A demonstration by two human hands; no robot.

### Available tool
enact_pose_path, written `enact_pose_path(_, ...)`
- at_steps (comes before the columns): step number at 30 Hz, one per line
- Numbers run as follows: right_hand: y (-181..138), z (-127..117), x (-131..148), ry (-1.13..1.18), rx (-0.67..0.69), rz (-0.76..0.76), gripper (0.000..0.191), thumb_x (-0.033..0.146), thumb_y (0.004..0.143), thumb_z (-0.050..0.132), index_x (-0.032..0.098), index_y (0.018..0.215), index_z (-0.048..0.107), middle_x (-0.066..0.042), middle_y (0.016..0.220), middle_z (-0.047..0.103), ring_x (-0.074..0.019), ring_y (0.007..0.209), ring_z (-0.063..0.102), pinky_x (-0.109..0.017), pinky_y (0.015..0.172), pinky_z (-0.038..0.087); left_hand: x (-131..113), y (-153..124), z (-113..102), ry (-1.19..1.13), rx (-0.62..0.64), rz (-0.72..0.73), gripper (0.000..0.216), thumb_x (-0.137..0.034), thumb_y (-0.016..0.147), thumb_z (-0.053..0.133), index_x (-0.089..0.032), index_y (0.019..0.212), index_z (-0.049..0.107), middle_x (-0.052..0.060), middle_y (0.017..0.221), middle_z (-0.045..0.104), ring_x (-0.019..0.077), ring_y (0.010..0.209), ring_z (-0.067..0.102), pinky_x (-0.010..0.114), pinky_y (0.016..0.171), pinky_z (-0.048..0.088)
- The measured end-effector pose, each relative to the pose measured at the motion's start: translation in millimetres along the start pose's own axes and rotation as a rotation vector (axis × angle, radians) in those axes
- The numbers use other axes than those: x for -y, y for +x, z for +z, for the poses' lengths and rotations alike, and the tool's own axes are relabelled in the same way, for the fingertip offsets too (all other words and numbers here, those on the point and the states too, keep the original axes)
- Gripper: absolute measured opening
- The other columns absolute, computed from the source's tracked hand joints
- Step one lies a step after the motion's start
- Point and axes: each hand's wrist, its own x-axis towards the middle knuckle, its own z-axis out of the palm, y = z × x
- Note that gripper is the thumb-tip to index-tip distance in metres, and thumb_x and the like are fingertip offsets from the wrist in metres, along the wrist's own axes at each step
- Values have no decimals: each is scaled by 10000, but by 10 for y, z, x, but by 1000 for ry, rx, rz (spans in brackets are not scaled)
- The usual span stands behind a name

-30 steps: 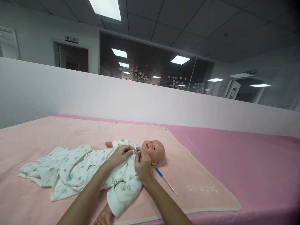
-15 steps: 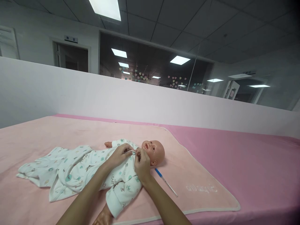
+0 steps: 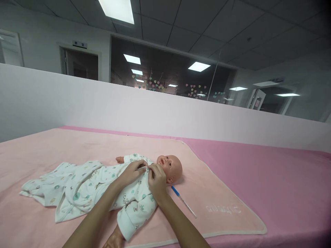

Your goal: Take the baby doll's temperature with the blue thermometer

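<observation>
A baby doll (image 3: 176,166) lies on its back, head to the right, dressed in a white printed baby gown (image 3: 134,190). At the gown's neckline my left hand (image 3: 134,170) is closed in a pinch on the fabric. Close beside it, just below the doll's chin, my right hand (image 3: 157,178) pinches the collar edge, its fingertips nearly meeting those of the left. What exactly lies between the fingertips is partly hidden. The gown's lower part spreads out flat to the left.
A blue-capped thermometer-like stick (image 3: 183,201) lies right of the doll. Beneath is a peach blanket (image 3: 219,193) with pale lettering, over a pink sheet (image 3: 292,193). A white low wall (image 3: 165,113) rises behind the bed.
Both hands stay at the neckline with only small finger movements. The white strip of fabric edge seen between them earlier shows less now. The doll stays put.
</observation>
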Motion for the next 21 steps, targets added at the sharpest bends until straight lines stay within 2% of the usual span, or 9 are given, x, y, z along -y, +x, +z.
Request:
enact_pose_path(4,0,1,-12,-58,19,-5,286,55,756,378,187,839,618,-44,800,590,-150,762,527,-263,693,432,1,-9,-11,-58,-3,5,218,-210,736,423,-189,943,486,3,781,560,161,756,523,267,678,403)
enact_pose_path(8,7,-18,24,-63,33,-11,289,63,748,375,185,870,607,-43,776,585,-156,755,523,-271,688,426,-5,-10,-4,-61,-4,-7,241,-206,740,426,-191,977,463,1,769,552,158,746,523,269,680,409)
enact_pose_path(15,13,-35,70,-91,54,6,92,158,762,443,172,743,532,-34,727,556,-148,715,507,-255,656,401,62,31,-51,-198,-32,-86,248,-233,712,467,-183,952,507,12,783,572,164,796,543,275,725,415)
enact_pose_path(19,17,-14,58,-122,50,5,82,175,758,463,175,689,507,-24,696,543,-138,691,500,-240,644,393,121,40,-201,-327,-135,-189,229,-292,714,468,-174,901,529,-2,732,560,115,622,501,227,597,387)
enact_pose_path(21,20,-11,56,-139,54,12,77,173,749,471,176,677,500,-21,689,536,-136,683,495,-238,637,389,119,10,-282,-338,-128,-256,237,-338,715,480,-174,874,545,-18,677,540,93,539,446,206,515,340)
